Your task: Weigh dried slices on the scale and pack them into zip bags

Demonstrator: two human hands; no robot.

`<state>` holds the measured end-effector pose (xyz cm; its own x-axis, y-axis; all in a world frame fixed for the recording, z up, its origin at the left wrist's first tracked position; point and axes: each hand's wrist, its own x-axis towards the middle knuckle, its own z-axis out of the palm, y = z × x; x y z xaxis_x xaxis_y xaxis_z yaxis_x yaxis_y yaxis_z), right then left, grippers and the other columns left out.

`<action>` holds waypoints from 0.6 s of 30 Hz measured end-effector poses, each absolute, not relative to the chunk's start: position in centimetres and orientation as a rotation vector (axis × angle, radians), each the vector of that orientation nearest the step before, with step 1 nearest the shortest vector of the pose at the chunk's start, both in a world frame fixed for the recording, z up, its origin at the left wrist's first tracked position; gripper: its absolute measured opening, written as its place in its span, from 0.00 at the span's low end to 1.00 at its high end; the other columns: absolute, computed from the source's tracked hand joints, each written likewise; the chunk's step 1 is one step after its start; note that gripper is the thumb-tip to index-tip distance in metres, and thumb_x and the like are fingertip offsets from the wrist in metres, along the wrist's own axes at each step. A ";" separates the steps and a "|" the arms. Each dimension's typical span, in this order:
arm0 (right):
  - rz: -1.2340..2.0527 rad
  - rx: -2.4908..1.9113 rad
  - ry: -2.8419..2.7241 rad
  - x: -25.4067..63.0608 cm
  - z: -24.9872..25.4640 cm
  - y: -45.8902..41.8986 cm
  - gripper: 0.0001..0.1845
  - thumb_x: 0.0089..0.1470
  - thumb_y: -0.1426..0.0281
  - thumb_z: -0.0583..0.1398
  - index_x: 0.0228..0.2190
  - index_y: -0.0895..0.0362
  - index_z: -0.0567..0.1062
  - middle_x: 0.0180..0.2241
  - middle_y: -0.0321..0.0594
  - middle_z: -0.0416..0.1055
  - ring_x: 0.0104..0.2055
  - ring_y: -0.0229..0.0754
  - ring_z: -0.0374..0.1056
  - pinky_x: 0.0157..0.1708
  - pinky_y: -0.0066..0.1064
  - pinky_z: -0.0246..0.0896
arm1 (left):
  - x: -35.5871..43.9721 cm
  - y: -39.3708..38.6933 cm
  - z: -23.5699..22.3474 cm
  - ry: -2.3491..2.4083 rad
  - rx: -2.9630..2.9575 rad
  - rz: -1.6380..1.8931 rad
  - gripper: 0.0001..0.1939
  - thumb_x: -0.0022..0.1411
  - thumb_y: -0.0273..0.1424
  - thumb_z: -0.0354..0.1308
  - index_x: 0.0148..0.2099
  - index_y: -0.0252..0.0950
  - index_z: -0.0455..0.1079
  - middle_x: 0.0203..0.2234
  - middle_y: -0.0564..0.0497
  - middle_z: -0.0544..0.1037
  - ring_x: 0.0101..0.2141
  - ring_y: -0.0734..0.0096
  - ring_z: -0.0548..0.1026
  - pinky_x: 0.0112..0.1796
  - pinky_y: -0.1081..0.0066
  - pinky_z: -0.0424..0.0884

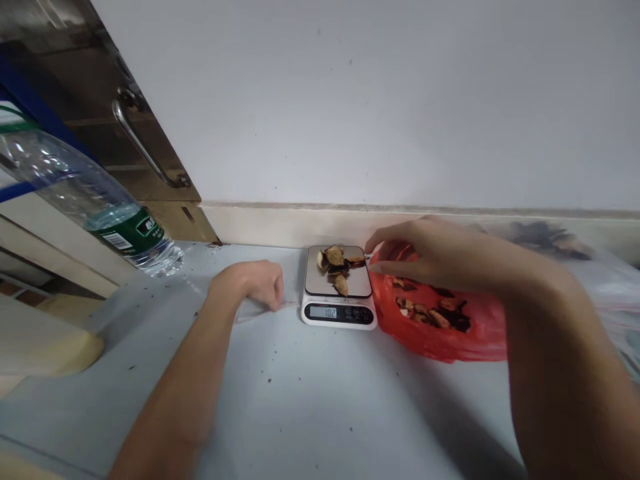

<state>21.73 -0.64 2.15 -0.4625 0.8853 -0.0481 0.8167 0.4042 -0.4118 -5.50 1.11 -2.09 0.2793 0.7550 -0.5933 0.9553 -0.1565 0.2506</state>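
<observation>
A white kitchen scale (339, 319) sits near the wall, its display reading 102, though any decimal point is hard to make out. Several dried brown slices (336, 260) lie on its metal plate. Left of the scale, my left hand (255, 283) is closed, pinching the edge of a clear plastic bag (250, 310) that lies on the table. My right hand (407, 250) reaches over a red plastic bag (425, 343), its fingers apart at the scale's right edge, with nothing visible between them. More dried pieces (435, 315) lie inside the red bag, partly hidden by my right arm.
A tilted clear water bottle (125, 230) with a green label is at the left. Behind it stands a dark cabinet with a metal handle (145, 147). The white wall (380, 100) borders the pale table (300, 413), where small crumbs are scattered. Clear plastic bags (600, 280) lie far right.
</observation>
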 end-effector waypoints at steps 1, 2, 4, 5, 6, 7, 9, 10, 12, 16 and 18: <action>0.584 -1.534 -2.469 21.6 2.1 -0.7 0.11 0.53 0.68 0.63 0.39 0.50 0.83 0.36 0.39 0.83 0.33 0.45 0.76 0.29 0.31 0.65 | -5.8 1.2 -1.8 1.524 1.967 -0.434 0.03 0.40 0.31 0.60 0.22 0.41 0.75 0.25 0.53 0.83 0.30 0.62 0.77 0.31 0.70 0.69; 0.590 -1.536 -2.458 21.5 2.1 -0.7 0.11 0.54 0.68 0.63 0.39 0.50 0.83 0.36 0.39 0.83 0.33 0.44 0.76 0.29 0.31 0.65 | -6.2 1.2 -1.4 1.519 1.963 -0.418 0.05 0.42 0.32 0.59 0.24 0.41 0.76 0.27 0.52 0.83 0.32 0.61 0.79 0.33 0.70 0.69; 0.580 -1.498 -2.435 21.1 2.0 -0.8 0.08 0.56 0.68 0.62 0.37 0.52 0.82 0.33 0.38 0.82 0.31 0.43 0.75 0.29 0.30 0.63 | -6.9 1.3 -0.5 1.523 1.961 -0.354 0.08 0.44 0.33 0.58 0.29 0.40 0.76 0.29 0.51 0.84 0.34 0.60 0.80 0.34 0.70 0.70; 0.579 -1.452 -2.430 20.7 1.8 -0.9 0.08 0.57 0.69 0.61 0.36 0.52 0.81 0.31 0.37 0.82 0.29 0.41 0.74 0.28 0.30 0.62 | -7.1 1.3 0.0 1.529 1.965 -0.307 0.10 0.45 0.34 0.57 0.31 0.40 0.77 0.30 0.50 0.84 0.36 0.59 0.80 0.34 0.70 0.70; 0.594 -1.392 -2.431 20.2 1.7 -1.0 0.07 0.58 0.69 0.60 0.36 0.52 0.81 0.30 0.36 0.81 0.28 0.40 0.73 0.28 0.29 0.61 | -7.3 1.2 0.4 1.536 1.976 -0.254 0.12 0.45 0.34 0.57 0.33 0.40 0.77 0.31 0.50 0.85 0.37 0.58 0.81 0.34 0.70 0.70; 0.628 -1.324 -2.438 19.6 1.4 -1.0 0.08 0.59 0.71 0.59 0.37 0.52 0.80 0.29 0.35 0.81 0.27 0.39 0.72 0.28 0.29 0.60 | -7.4 1.1 0.9 1.539 1.985 -0.201 0.13 0.46 0.35 0.57 0.35 0.40 0.76 0.32 0.50 0.85 0.38 0.58 0.81 0.35 0.70 0.70; 0.710 -1.193 -2.457 18.2 0.7 -1.2 0.14 0.61 0.74 0.56 0.44 0.52 0.79 0.28 0.34 0.80 0.28 0.39 0.71 0.31 0.29 0.61 | -7.3 0.8 1.6 1.530 1.994 -0.116 0.13 0.48 0.37 0.58 0.37 0.40 0.75 0.33 0.50 0.85 0.38 0.58 0.81 0.35 0.70 0.70; 0.738 -1.141 -2.474 17.5 0.3 -1.2 0.18 0.61 0.76 0.55 0.49 0.53 0.78 0.29 0.34 0.80 0.29 0.39 0.71 0.32 0.29 0.61 | -7.1 0.6 1.9 1.526 1.993 -0.080 0.13 0.48 0.39 0.59 0.37 0.40 0.74 0.32 0.50 0.85 0.36 0.59 0.81 0.34 0.70 0.70; 0.727 -1.090 -2.514 16.2 -0.6 -1.2 0.24 0.61 0.77 0.54 0.57 0.52 0.74 0.29 0.34 0.79 0.30 0.39 0.70 0.34 0.30 0.60 | -6.7 0.2 2.2 1.524 1.974 0.008 0.12 0.49 0.41 0.60 0.35 0.41 0.69 0.31 0.51 0.84 0.33 0.61 0.80 0.32 0.70 0.68; 0.691 -1.083 -2.537 15.1 -2.0 -0.8 0.21 0.62 0.74 0.55 0.54 0.52 0.77 0.29 0.35 0.77 0.30 0.41 0.69 0.34 0.32 0.59 | -6.5 -0.1 2.2 1.511 1.893 0.201 0.14 0.48 0.38 0.59 0.33 0.42 0.57 0.29 0.54 0.82 0.31 0.66 0.78 0.31 0.71 0.67; 0.763 -1.055 -2.484 15.1 -2.2 -0.7 0.17 0.63 0.73 0.56 0.50 0.53 0.78 0.32 0.37 0.78 0.32 0.41 0.71 0.36 0.32 0.61 | -6.6 0.0 2.1 1.484 1.888 0.289 0.15 0.47 0.35 0.58 0.31 0.42 0.53 0.25 0.56 0.78 0.30 0.67 0.77 0.31 0.72 0.66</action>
